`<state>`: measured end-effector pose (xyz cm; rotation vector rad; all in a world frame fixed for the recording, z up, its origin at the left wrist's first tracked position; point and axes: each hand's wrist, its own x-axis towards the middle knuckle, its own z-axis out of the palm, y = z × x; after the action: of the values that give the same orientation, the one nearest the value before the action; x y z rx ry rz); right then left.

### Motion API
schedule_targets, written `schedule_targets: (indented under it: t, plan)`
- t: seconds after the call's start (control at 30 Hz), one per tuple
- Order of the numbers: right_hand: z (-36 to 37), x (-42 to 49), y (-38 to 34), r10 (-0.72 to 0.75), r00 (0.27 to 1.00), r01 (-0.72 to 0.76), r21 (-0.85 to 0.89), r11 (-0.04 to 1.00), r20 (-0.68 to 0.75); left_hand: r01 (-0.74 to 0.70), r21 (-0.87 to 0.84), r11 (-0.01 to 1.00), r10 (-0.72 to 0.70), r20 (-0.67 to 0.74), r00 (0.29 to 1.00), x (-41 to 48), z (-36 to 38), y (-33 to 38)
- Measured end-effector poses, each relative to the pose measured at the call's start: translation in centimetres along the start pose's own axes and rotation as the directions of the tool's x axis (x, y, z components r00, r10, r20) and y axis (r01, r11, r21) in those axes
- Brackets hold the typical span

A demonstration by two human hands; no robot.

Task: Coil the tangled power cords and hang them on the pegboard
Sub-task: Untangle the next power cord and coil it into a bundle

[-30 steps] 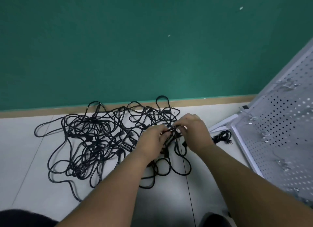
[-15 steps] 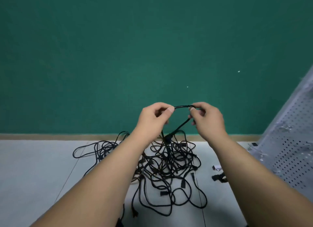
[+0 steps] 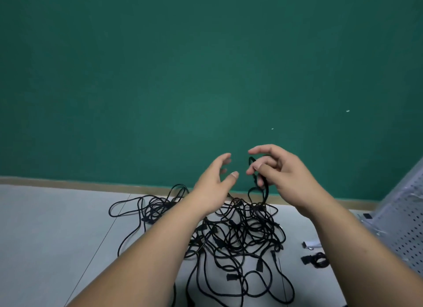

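Head view: the left hand (image 3: 211, 186) is seen just left of the frame's centre with its fingers (image 3: 223, 159) spread and slightly bent and its thumb stretched out to the right; nothing is held or touched by it. Just beside it, and apart from it, the right hand (image 3: 282, 175) is raised against the green wall (image 3: 160, 78), its upper finger extended while the remaining fingers and thumb are curled round a looped black cord (image 3: 263, 184). Which fingertips press on the loop cannot be told, since they are blurred. From this grip the cord hangs down into the tangle of power cords (image 3: 235, 233), which lies on the pale floor (image 3: 57, 233) in the lower centre, close to the baseboard (image 3: 68, 185). The strand cannot be followed once it is within the heap. Part of the tangle is covered by the left forearm (image 3: 160, 245), and its lowest loops are cut off by the bottom edge. At the far right the perforated pegboard (image 3: 404, 224) is shown blurred and cropped by the frame edge. A small bundled cord (image 3: 318, 260) lies on the floor at lower right, between tangle and pegboard.
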<state>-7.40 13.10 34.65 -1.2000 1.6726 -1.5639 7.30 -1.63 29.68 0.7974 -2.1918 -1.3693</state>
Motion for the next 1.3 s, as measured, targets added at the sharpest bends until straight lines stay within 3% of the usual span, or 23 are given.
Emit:
schedule_targets:
  t: [0.13, 0.23, 0.33, 0.47, 0.53, 0.63, 0.83, 1.0, 1.1, 1.2, 1.3]
  plan:
    - [0.5, 1.5, 1.1, -0.025, 1.000, 0.025, 0.021, 0.999, -0.006, -0.027, -0.056, 0.998, 0.027, 0.000, 1.000, 1.7, 0.6, -0.6]
    - [0.9, 2.4, 1.7, -0.023, 0.998, 0.029, 0.095, 0.995, -0.067, -0.040, -0.126, 0.991, 0.050, 0.079, 0.996, 2.4, 1.1, -0.5]
    - [0.7, 3.2, 2.5, 0.013, 0.991, 0.002, 0.106, 0.994, -0.136, 0.000, -0.376, 0.927, 0.026, 0.064, 0.998, 3.0, 1.6, 0.1]
    - [-0.1, 3.8, 4.0, 0.121, 0.989, -0.126, -0.050, 0.991, -0.090, 0.069, -0.608, 0.791, -0.095, -0.011, 0.995, 3.9, 1.4, 0.9]
    - [-0.1, 4.1, 4.4, 0.138, 0.986, -0.144, -0.057, 0.988, -0.098, 0.073, -0.555, 0.829, -0.099, -0.017, 0.995, 4.2, 1.3, 0.5]
    - [0.3, 4.5, 4.0, 0.115, 0.978, -0.104, 0.073, 0.992, -0.174, 0.063, -0.364, 0.929, -0.061, 0.016, 0.998, 4.3, 1.6, 0.0]
    - [0.4, 5.0, 3.9, 0.052, 0.937, -0.023, 0.087, 0.996, -0.346, 0.084, -0.218, 0.972, -0.021, 0.279, 0.960, 3.9, 2.4, 0.6]
    - [0.3, 5.3, 4.2, 0.024, 0.914, -0.008, 0.040, 0.999, -0.406, 0.095, -0.229, 0.969, -0.002, 0.377, 0.926, 3.5, 2.9, 1.0]
    - [0.2, 5.4, 4.4, -0.025, 0.911, 0.002, -0.057, 0.998, -0.411, 0.151, -0.352, 0.924, 0.001, 0.396, 0.918, 3.3, 3.6, 1.3]
    - [-0.1, 5.5, 4.4, -0.093, 0.924, 0.021, -0.194, 0.981, -0.371, 0.203, -0.418, 0.886, -0.017, 0.408, 0.913, 3.0, 4.0, 1.7]
    - [0.0, 5.1, 3.5, -0.125, 0.953, 0.027, -0.334, 0.942, -0.276, 0.210, -0.371, 0.904, -0.040, 0.418, 0.908, 2.8, 4.1, 1.7]
